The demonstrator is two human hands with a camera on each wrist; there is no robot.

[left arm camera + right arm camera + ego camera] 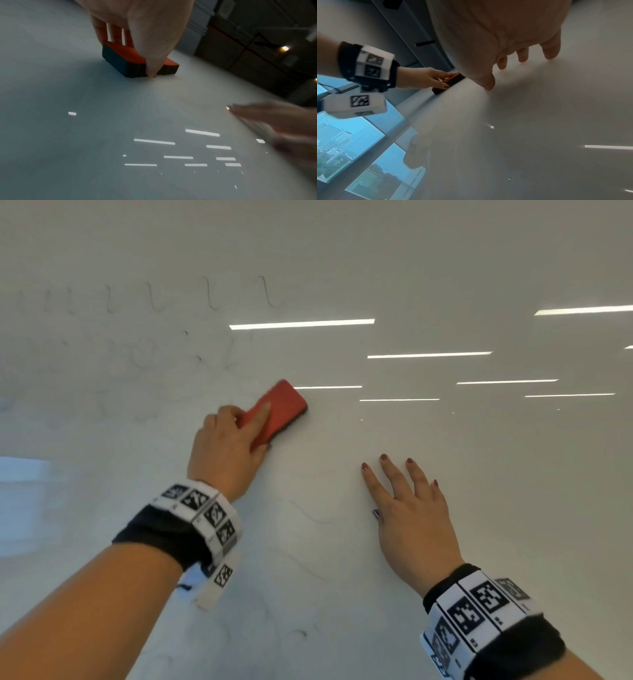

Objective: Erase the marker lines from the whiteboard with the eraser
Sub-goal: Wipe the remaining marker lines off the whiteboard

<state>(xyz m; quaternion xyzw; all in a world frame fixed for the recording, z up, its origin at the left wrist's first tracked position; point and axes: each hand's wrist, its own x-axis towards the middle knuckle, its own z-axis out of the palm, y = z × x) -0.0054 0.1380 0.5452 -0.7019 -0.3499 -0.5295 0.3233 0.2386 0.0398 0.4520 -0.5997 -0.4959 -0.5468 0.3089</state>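
1. Red plastic-backed block eraser with dark felt pad (279, 410) sits felt-down on the glossy white whiteboard (445, 285), mid-board, just right of faint wavy marker lines (212, 296).
2. Left hand (227, 451) grips it: thumb on one ribbed long side, fingers (113, 31) over the red back to the far side.
3. Right hand (412, 515) is open, fingers spread, flat on the board, apart from the eraser.
4. Handling, my read: light, rigid shell, soft pad, and the board is slick. Hold by the ribbed sides and press evenly, or the pad skates and smears.
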